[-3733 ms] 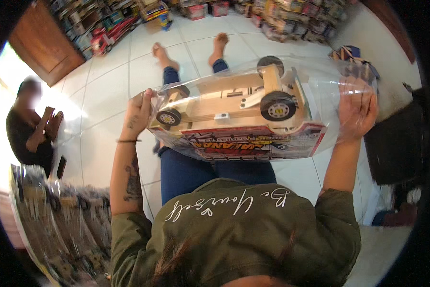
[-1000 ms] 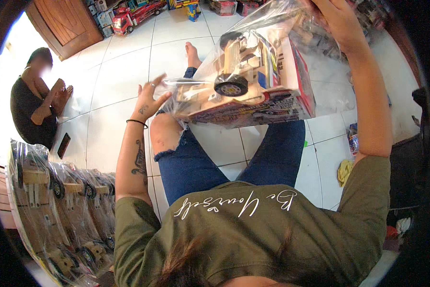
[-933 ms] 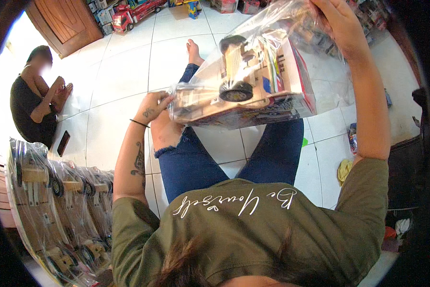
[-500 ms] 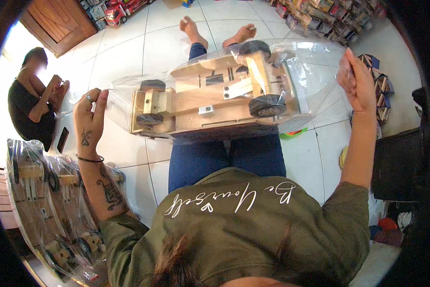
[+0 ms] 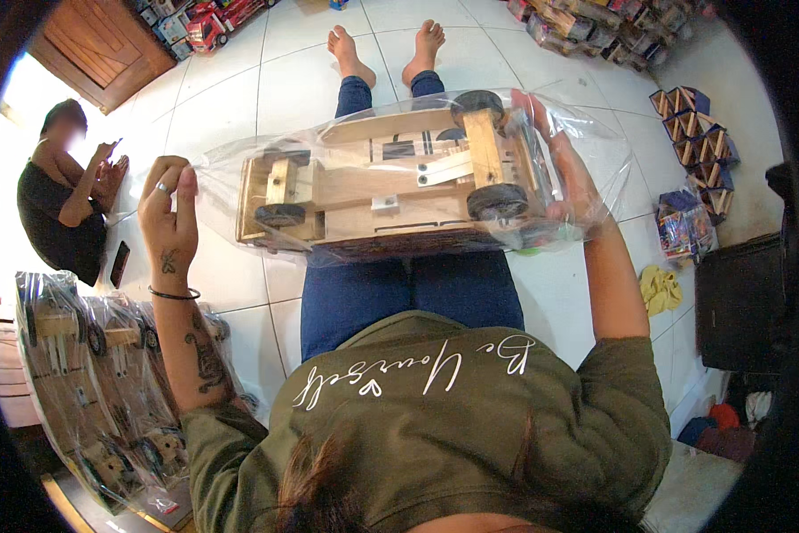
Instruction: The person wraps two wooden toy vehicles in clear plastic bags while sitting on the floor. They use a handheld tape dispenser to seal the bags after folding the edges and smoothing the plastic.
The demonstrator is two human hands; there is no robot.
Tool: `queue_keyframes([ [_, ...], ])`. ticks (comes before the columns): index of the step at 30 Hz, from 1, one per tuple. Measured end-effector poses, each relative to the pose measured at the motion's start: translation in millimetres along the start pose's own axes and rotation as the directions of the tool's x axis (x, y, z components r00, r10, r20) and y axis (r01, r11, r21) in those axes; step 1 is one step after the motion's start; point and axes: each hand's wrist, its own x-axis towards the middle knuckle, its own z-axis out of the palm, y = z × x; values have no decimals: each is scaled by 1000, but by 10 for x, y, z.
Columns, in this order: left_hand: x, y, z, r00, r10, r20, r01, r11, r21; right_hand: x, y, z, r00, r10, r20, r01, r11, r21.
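Note:
A wooden toy truck (image 5: 355, 191) lies underside up above my thighs, its black wheels and pale wood axle blocks showing. Around it is a clear plastic bag (image 5: 208, 191). At the bag's left end, my left hand (image 5: 170, 202) is closed, pinching the gathered plastic between thumb and fingers. My right hand (image 5: 577, 173) grips the truck's right end, fingers at the far corner and thumb at the near one. Loose plastic spreads about that hand; whether it is inside the bag or under it, I cannot tell.
Several similar wrapped wooden trucks (image 5: 106, 391) stand at the lower left. A person (image 5: 62, 200) sits at the left beside a dark phone (image 5: 119, 264). At the right are stacked wooden pieces (image 5: 701, 147), a wrapped package (image 5: 683, 226), a yellow cloth (image 5: 660, 290) and a black case (image 5: 741, 302).
My right hand has moved left from the bag's stretched right end onto the truck's right end. My left hand keeps its pinch. My feet have drawn upright and closer together.

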Motion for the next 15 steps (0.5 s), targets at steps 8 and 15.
queue_keyframes([
  [8,202,802,345,967,249,-59,-222,931,290,291,-326,-50,985,78,156,-27,953,-303],
  [15,449,1245,909,811,413,415,-503,854,132,306,-410,50,981,47,190,-3,975,-224],
])
